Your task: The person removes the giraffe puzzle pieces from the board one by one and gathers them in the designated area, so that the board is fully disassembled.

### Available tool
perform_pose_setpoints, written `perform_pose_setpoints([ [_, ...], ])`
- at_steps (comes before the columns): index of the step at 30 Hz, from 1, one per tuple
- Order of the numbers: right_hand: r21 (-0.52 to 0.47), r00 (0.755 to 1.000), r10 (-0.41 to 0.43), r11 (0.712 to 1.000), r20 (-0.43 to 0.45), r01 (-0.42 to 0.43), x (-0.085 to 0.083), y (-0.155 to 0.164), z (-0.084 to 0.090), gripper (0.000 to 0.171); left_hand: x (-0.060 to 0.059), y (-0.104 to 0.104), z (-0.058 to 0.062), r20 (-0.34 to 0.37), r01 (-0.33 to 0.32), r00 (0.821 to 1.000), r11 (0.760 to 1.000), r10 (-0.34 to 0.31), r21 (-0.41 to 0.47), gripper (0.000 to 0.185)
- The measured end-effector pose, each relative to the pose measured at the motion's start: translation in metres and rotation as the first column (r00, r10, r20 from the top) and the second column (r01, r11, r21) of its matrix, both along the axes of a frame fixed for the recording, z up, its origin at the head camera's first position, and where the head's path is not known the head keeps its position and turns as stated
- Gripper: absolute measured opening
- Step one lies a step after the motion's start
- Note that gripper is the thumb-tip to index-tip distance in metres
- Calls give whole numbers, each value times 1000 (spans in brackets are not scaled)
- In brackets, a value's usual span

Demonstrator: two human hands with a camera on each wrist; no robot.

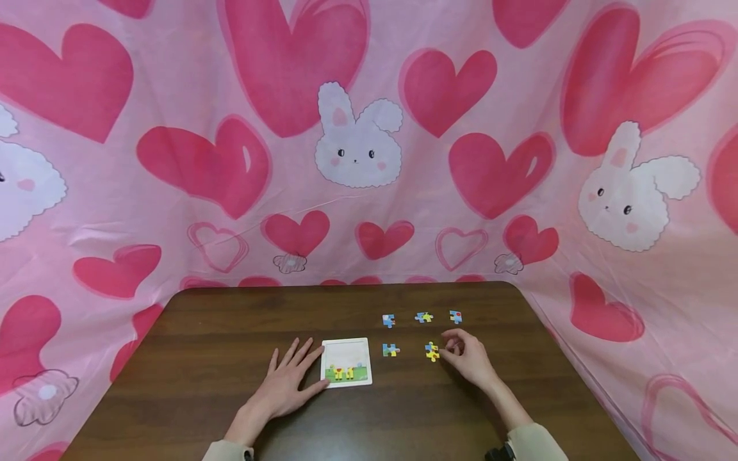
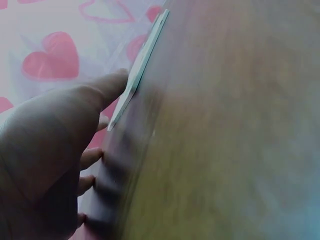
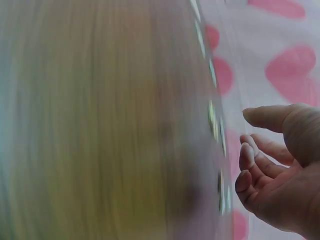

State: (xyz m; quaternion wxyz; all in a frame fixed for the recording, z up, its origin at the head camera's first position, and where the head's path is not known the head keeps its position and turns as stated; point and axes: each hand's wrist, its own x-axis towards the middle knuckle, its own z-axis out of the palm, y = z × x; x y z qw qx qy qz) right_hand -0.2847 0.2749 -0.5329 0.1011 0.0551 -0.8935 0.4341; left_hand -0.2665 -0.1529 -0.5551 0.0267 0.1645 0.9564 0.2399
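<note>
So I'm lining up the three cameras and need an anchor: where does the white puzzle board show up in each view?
Head: the white puzzle board lies flat at centre bottom, the left hand flat against its left edge.
Left wrist: seen edge-on as a thin pale strip at upper centre, by the thumb.
Right wrist: not in it; only blurred loose pieces.
Shared landmark: the dark wooden table, in all three.

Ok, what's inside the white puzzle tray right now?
The tray holds fitted pieces along its bottom row, with grass and yellow shapes; the rest is bare. The left hand touches its left edge and covers nothing inside.
</note>
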Motion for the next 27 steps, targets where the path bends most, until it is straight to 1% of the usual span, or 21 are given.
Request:
perform_pose_setpoints([
  [3,-19,996,86,996,-6,-86,2,-23,-1,32,5,-3,1,-10,19,1000,1000,-19,-2,80],
  [6,-24,984,179,984,-16,-179,5,-47,-2,33,12,-6,1,-27,36,999,999,-36,-15,76],
  [10,-26,954,301,953,-13,-301,7,-81,-3,33,19,-7,2,-49,41,998,999,-42,-24,72],
  [13,-18,928,371,928,-5,-371,8,-106,-4,33,21,-7,3,-56,36,998,999,-37,-20,71],
  [15,7,911,412,911,-9,-412,7,-121,-6,32,21,-6,3,-53,33,998,999,-34,-19,71],
  [19,53,876,482,875,-19,-481,3,-149,-10,31,22,-6,1,-50,27,998,999,-28,-23,70],
  [23,98,844,533,845,-59,-526,-4,-168,-15,34,23,-7,-1,-69,25,997,999,-27,-23,70],
  [25,142,833,545,836,-101,-530,-9,-174,-22,36,23,-7,-2,-79,26,997,999,-27,-20,69],
  [27,161,828,545,836,-131,-525,-15,-178,-34,38,23,-7,-2,-86,27,996,1000,-28,-10,69],
])
